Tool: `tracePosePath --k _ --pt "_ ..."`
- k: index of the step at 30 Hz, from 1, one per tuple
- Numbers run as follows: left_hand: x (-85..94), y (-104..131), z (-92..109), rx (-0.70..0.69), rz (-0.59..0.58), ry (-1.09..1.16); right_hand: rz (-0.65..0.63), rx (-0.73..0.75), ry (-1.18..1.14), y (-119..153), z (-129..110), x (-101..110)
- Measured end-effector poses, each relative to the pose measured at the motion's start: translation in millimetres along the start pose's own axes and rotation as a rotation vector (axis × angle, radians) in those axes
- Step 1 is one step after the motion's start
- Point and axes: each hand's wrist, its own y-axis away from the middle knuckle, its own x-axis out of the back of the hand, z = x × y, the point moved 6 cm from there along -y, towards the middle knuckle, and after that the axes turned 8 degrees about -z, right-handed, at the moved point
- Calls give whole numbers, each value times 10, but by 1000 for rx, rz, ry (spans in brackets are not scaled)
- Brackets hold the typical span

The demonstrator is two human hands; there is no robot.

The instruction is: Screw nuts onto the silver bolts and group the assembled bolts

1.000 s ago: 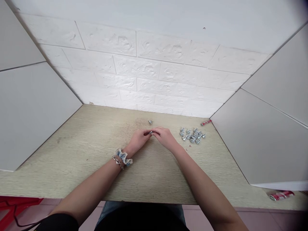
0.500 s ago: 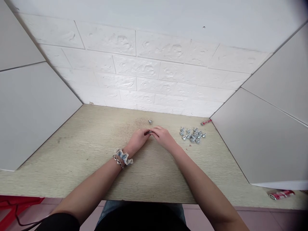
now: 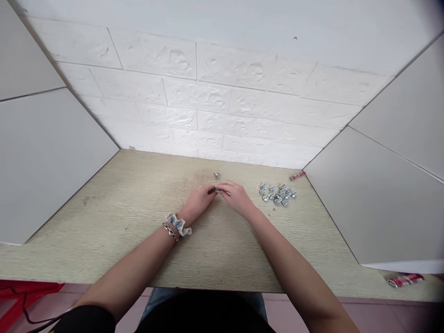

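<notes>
Over the middle of the table, my left hand (image 3: 201, 198) and my right hand (image 3: 235, 196) meet at the fingertips. Both are closed in a pinch on a small silvery bolt (image 3: 217, 190), mostly covered by the fingers. Just beyond them a single metal bolt (image 3: 217, 175) lies on the tabletop. To the right of my right hand is a loose group of several silvery bolts (image 3: 278, 196), with wide washer-like heads. My left wrist carries a scrunchie and a chain bracelet.
The wooden table (image 3: 114, 222) ends at a white brick-patterned wall (image 3: 211, 97). Grey panels (image 3: 52, 157) flank both sides. A red can-like cylinder (image 3: 297, 176) lies at the back right corner, and another red can (image 3: 405, 280) near the front right edge. Brown specks dot the tabletop.
Both hands stay in nearly the same place, with only a slight shift of the fingers around the bolt. The loose bolts have not moved.
</notes>
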Motion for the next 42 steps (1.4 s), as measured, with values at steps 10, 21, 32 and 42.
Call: tracePosePath --k 10,21,32,42 --pt "14 25 89 -43 -35 51 -86 -74 63 1 13 10" --pt "8 24 105 -18 -41 25 -80 -142 325 42 28 16" --pt "40 19 99 -36 -8 86 -34 -81 -62 9 15 14" --pt "28 18 76 -33 -42 77 -50 -36 29 9 -38 37"
